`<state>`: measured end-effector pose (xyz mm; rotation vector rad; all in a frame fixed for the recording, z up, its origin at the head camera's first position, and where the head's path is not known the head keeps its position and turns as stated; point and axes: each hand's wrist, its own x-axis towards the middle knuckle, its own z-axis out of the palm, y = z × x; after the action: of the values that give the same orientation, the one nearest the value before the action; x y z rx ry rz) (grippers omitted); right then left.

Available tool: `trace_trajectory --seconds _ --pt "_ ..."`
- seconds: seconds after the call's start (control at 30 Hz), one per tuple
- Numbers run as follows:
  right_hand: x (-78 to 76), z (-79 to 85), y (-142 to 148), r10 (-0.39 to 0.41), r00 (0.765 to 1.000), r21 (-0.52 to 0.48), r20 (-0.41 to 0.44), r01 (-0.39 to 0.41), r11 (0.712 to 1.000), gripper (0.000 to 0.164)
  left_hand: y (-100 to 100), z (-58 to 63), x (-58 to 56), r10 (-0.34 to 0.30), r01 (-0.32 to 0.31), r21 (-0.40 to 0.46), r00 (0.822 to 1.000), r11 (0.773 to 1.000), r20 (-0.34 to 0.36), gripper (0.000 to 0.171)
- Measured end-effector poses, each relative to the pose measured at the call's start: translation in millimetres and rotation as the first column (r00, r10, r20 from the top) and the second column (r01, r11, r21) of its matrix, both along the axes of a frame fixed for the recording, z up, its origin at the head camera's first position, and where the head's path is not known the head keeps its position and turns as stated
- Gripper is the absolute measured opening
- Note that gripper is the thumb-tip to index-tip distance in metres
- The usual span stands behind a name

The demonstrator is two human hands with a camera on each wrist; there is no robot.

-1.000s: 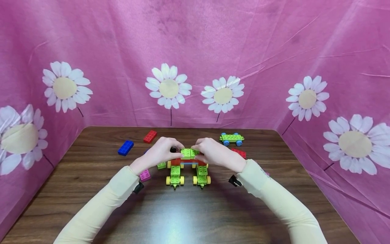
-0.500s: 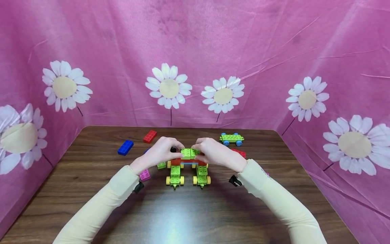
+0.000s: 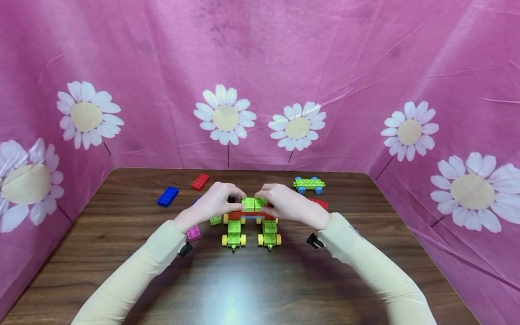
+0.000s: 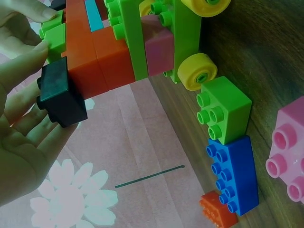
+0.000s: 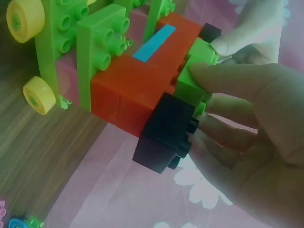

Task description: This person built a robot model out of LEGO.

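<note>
A toy-brick build stands mid-table on two lime wheeled bases (image 3: 233, 240) with yellow wheels. Red bricks (image 5: 130, 85) bridge them, a light-blue strip (image 5: 154, 43) showing between. On top sit two lime bricks (image 3: 248, 205) side by side, and a black brick (image 4: 61, 92) is at each outer end. With thumb and fingers my left hand (image 3: 213, 199) pinches the left lime brick, its fingers reaching behind the black one. My right hand (image 3: 286, 204) likewise pinches the right lime brick (image 5: 190, 85). The far sides of both bricks are hidden by fingers.
Left of the build lie a blue brick (image 3: 168, 197), a red brick (image 3: 200, 182), a pink brick (image 3: 193, 233) and a small lime brick (image 3: 215, 220). Back right stand a lime car base (image 3: 308, 184) with blue wheels and a red brick (image 3: 318, 204). Pink cloth (image 3: 260, 54) hangs behind.
</note>
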<state>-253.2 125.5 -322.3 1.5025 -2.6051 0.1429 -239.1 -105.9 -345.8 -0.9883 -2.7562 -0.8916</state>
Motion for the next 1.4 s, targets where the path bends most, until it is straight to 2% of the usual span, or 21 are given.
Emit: trace_trajectory --seconds 0.5,0.97,1.23,1.4 --pt "-0.6 1.3 -6.4 -0.022 1.000 -0.001 0.006 0.022 1.000 0.023 -0.4 3.0 -0.6 0.022 -0.022 -0.012 1.000 1.000 0.018 0.026" --pt "-12.2 6.1 -4.5 0.009 0.986 -0.013 0.164 -0.007 1.000 0.026 -0.3 2.9 -0.6 0.013 -0.012 -0.023 1.000 1.000 0.011 0.025" --pt "-15.8 5.8 -6.6 -0.021 0.978 0.064 0.208 0.008 0.998 0.028 -0.5 3.0 0.3 0.004 -0.004 -0.007 1.000 1.000 0.013 0.026" --pt "-12.6 5.7 -8.1 -0.038 0.983 0.104 0.181 0.020 0.994 0.028 0.0 1.7 -0.5 -0.005 0.005 -0.014 1.000 1.000 0.006 0.026"
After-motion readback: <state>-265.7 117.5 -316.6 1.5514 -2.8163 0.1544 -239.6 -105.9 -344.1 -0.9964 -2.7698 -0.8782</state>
